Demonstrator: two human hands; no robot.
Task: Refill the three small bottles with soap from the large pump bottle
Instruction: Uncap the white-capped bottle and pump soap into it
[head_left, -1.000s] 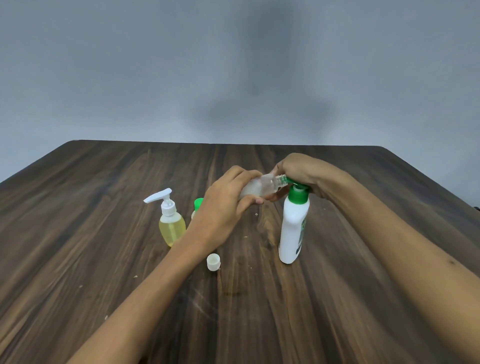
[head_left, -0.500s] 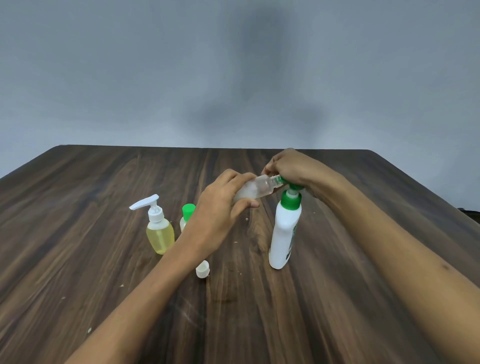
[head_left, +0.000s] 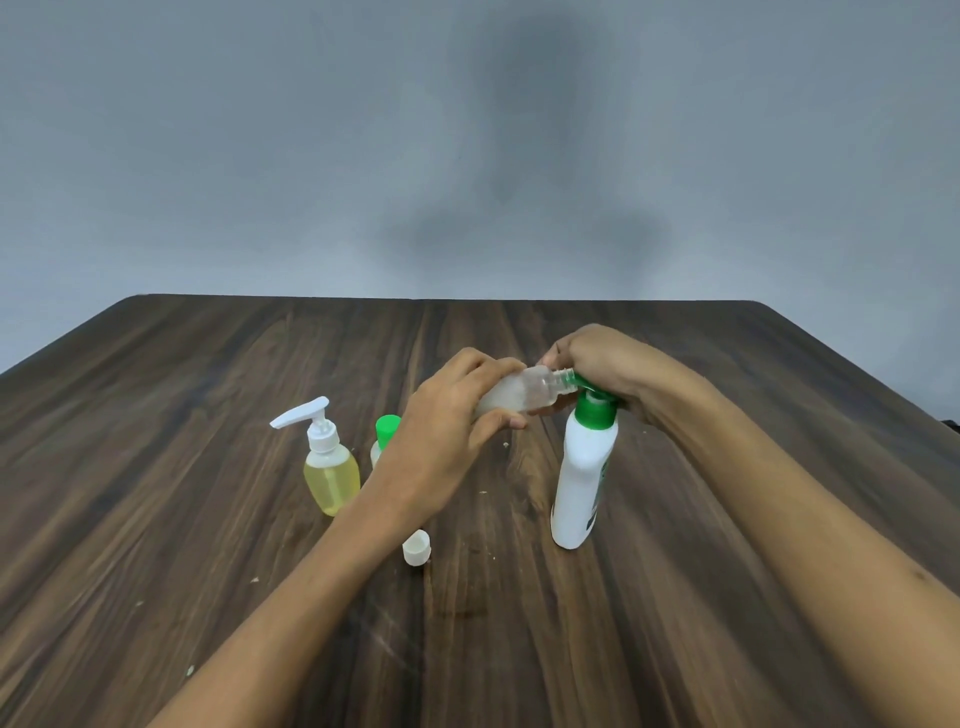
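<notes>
over the pump bottle (head_left: 582, 478), right hand (head_left: 597, 364); left hand (head_left: 447, 431) around tilted clear bottle (head_left: 524, 395)

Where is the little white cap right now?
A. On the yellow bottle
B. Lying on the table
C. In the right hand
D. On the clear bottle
B: the little white cap lies loose on the table, near the left hand's wrist.

three small bottles (head_left: 331, 480), one pump bottle (head_left: 582, 483), one cap (head_left: 416, 548)
</notes>
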